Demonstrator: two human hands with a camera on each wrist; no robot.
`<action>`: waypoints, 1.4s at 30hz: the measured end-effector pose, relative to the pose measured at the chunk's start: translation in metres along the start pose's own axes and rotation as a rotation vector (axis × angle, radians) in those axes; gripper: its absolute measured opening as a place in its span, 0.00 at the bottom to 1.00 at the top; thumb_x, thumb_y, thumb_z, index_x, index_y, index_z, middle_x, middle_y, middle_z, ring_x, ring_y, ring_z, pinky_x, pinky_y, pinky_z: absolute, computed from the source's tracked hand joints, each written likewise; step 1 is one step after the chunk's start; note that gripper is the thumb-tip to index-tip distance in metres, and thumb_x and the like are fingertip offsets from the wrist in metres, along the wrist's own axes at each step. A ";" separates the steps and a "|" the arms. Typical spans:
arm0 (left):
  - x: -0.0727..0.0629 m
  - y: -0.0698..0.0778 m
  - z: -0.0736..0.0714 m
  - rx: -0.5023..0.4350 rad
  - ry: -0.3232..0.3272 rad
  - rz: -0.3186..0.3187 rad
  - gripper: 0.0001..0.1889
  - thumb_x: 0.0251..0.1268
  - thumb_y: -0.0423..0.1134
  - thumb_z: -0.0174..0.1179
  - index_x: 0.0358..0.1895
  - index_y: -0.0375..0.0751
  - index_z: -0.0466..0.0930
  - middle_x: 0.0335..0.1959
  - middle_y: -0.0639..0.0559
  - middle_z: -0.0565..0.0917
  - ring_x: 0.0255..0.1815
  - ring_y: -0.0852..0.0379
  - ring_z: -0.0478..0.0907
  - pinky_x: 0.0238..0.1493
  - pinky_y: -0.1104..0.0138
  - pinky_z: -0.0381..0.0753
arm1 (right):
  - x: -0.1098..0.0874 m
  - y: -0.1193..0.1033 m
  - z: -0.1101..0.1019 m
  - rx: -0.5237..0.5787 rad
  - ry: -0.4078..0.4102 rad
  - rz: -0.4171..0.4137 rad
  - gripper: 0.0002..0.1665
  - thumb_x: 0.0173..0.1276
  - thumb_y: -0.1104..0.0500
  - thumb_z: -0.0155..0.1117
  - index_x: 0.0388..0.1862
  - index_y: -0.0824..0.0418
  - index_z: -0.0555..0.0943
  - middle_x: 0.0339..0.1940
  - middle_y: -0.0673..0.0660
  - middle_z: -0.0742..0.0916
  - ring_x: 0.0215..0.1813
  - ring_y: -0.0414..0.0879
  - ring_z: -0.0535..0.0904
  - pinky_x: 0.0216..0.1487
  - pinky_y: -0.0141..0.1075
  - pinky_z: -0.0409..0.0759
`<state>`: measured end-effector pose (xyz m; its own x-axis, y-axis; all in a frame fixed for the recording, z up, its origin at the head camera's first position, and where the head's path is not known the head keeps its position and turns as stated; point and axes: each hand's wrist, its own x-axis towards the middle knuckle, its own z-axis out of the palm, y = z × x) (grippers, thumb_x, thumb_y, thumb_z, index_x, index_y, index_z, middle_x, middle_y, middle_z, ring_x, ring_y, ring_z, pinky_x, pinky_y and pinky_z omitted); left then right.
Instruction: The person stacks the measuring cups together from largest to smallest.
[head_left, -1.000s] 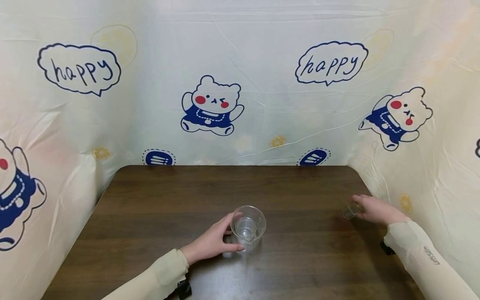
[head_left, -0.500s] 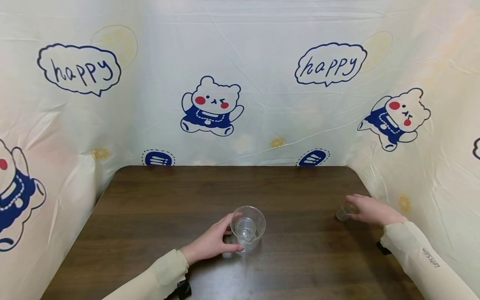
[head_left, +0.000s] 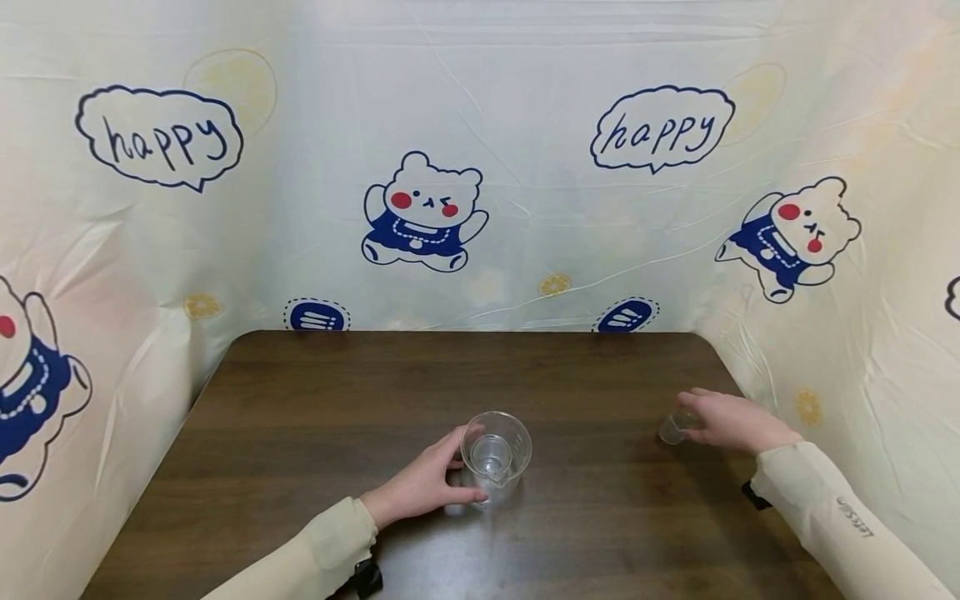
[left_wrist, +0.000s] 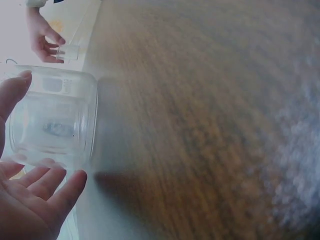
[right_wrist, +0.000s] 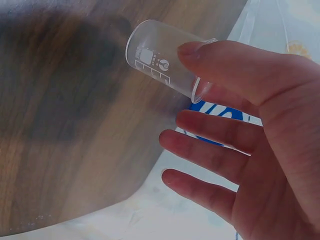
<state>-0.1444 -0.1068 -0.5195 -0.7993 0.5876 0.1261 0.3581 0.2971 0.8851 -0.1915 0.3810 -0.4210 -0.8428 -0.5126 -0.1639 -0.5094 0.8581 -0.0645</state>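
A large clear glass beaker (head_left: pixel 517 467) stands on the table in the head view, with a smaller beaker (head_left: pixel 491 456) nested inside it. My left hand (head_left: pixel 420 487) holds the large beaker from its left side, thumb in front and fingers behind; the left wrist view shows the thumb and fingers on opposite sides of the glass. To the right, my right hand (head_left: pixel 738 421) pinches a small clear beaker (right_wrist: pixel 162 60) by its rim end. Its other fingers (right_wrist: pixel 205 150) are spread away from the glass. This small beaker seems slightly above the tabletop.
The dark brown wooden table (head_left: pixel 337 383) lies under both hands. Its right edge runs close to my right hand. A pale printed curtain (head_left: pixel 525 108) hangs behind the table and along both sides.
My right hand has moved left across the right side of the table, carrying the small beaker. My left hand and the large beaker have stayed in place.
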 end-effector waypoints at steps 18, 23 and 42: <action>0.001 0.003 -0.002 0.018 -0.008 -0.008 0.45 0.59 0.42 0.79 0.77 0.40 0.63 0.74 0.44 0.72 0.68 0.47 0.74 0.65 0.61 0.80 | 0.005 -0.031 -0.020 -0.017 -0.002 -0.037 0.21 0.58 0.58 0.81 0.47 0.64 0.83 0.38 0.54 0.84 0.35 0.47 0.83 0.38 0.46 0.86; 0.001 0.003 -0.002 0.002 -0.011 -0.006 0.45 0.59 0.41 0.79 0.77 0.40 0.63 0.74 0.44 0.71 0.69 0.47 0.74 0.65 0.59 0.80 | 0.007 -0.038 -0.023 -0.039 0.002 -0.054 0.21 0.58 0.57 0.82 0.46 0.62 0.83 0.36 0.52 0.83 0.34 0.45 0.82 0.36 0.45 0.86; 0.001 0.004 -0.002 0.006 -0.013 -0.004 0.45 0.59 0.41 0.78 0.77 0.42 0.63 0.74 0.45 0.71 0.68 0.47 0.74 0.64 0.59 0.80 | 0.014 -0.065 -0.036 -0.107 0.080 -0.166 0.20 0.54 0.58 0.84 0.41 0.54 0.82 0.34 0.47 0.81 0.30 0.42 0.79 0.32 0.41 0.82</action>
<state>-0.1444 -0.1064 -0.5149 -0.7945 0.5959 0.1170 0.3577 0.3036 0.8831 -0.1763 0.3175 -0.3832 -0.7547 -0.6511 -0.0812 -0.6544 0.7558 0.0218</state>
